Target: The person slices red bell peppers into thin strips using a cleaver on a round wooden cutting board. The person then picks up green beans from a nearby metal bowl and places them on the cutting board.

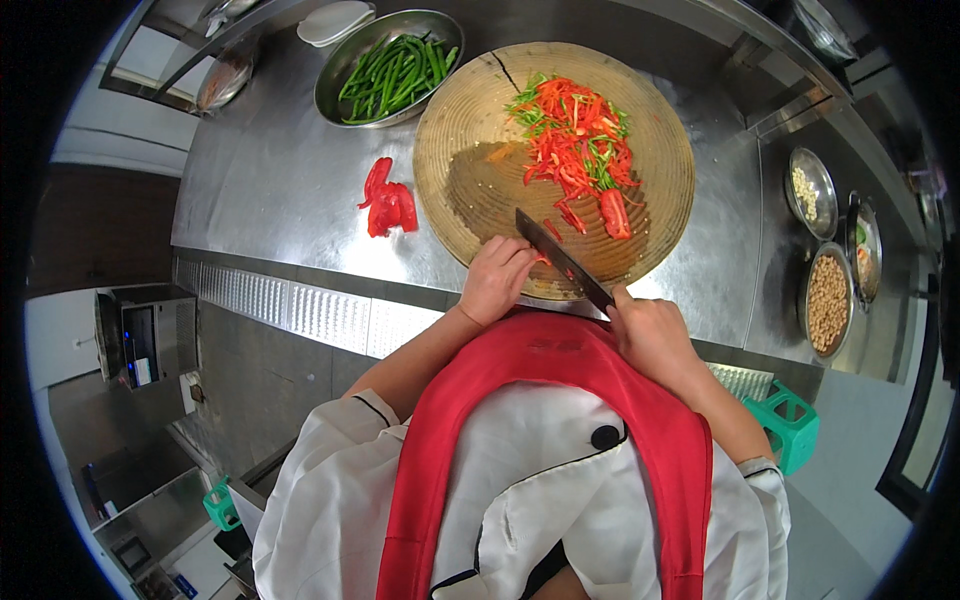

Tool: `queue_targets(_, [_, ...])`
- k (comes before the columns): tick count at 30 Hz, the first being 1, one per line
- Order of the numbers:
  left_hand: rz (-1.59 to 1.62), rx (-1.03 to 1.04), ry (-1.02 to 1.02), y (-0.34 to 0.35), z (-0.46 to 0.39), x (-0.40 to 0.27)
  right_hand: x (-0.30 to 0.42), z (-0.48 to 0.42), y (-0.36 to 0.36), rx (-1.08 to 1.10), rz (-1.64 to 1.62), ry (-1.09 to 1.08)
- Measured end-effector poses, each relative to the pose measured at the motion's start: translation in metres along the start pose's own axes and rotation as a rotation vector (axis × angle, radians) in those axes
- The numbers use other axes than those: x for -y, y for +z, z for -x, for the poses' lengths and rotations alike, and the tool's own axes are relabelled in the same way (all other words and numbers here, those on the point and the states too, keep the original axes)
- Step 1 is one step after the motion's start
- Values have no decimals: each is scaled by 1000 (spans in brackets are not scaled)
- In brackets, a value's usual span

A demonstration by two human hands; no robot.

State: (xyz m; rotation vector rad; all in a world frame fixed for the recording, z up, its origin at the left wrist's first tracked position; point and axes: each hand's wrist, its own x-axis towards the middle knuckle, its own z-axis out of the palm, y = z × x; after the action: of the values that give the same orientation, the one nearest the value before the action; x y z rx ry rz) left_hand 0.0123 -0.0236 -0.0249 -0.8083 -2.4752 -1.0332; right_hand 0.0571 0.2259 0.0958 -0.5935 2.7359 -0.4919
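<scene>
My right hand [651,335] grips the handle end of a dark cleaver [564,262], its blade slanting up and left over the near part of a round wooden chopping block [465,150]. Close against the blade, the fingers of my left hand [495,279] press on a small piece of red pepper [542,259], mostly hidden under them. Farther back on the block lies a heap of shredded red and green pepper [577,135]. A larger red pepper piece [616,214] rests at the heap's near end. Several flattened red pepper pieces [391,206] lie on the steel table left of the block.
A steel bowl of long green peppers [397,79] stands at the back left, beside white lids [334,22]. On the right are a bowl of chopped pale pieces [805,195] and a bowl of peanuts [828,304]. A green stool [795,431] stands below the steel table [285,195].
</scene>
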Motion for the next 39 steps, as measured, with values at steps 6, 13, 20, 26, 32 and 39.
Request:
queue_targets(6, [0, 21, -7, 0, 1, 2, -1, 2, -4, -3, 33, -26])
queue_targets(13, [-7, 17, -10, 0, 1, 2, -1, 4, -6, 2, 30, -14])
queue_targets(20, [0, 13, -5, 0, 0, 2, -6, -2, 9, -1, 16, -34])
queue_targets(26, [10, -1, -18, -2, 0, -1, -14, -14, 11, -45, -34, -4])
queue_targets(32, [5, -5, -9, -1, 1, 1, -9, -6, -7, 4, 2, -27])
queue_targets(39, [4, -4, 3, 0, 0, 0, -8, -6, 5, 0, 4, -50])
